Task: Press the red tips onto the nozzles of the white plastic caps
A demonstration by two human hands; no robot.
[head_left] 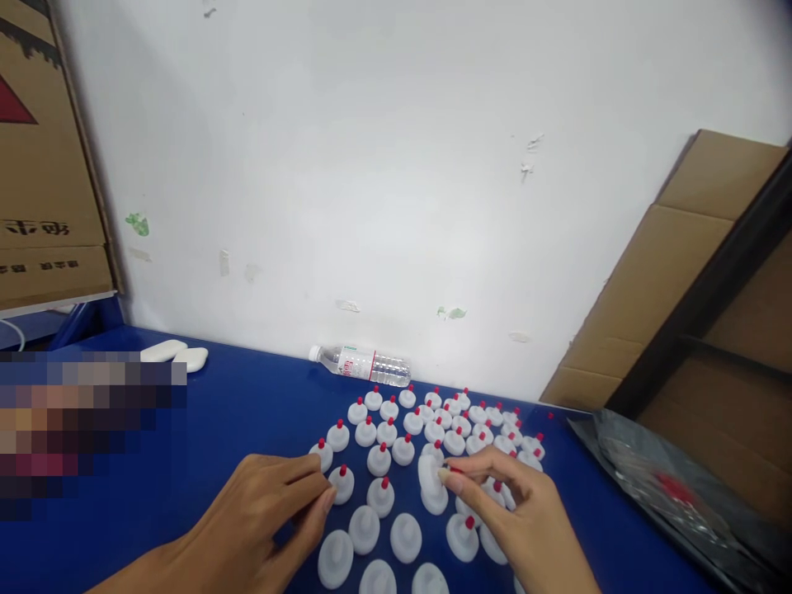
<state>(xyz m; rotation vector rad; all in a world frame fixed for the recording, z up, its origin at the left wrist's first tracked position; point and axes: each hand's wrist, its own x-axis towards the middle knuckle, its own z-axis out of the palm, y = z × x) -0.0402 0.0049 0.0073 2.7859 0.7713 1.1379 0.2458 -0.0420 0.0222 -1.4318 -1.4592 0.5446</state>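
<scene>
Between the thumb and fingers of my right hand (525, 516) is a white round plastic piece (428, 473), tilted on edge, with its red tip at my fingertips. It overlaps other white pieces behind and below it. My left hand (260, 516) is closed in a pinch beside a red-tipped white piece (341, 485); what its fingertips hold, if anything, is hidden. Many similar pieces with upright red tips stand beyond my hands. Nearer to me, several white pieces without red tips, such as one white disc (406, 538), lie between my hands.
A clear plastic bottle (374, 365) lies against the white wall (371, 165). Two white oval objects (190, 359) rest left on the blue table (247, 396), near a blurred-out area. A cardboard box (49, 165) stands left. Cardboard (643, 289) and a grey plastic bag (656, 462) are right.
</scene>
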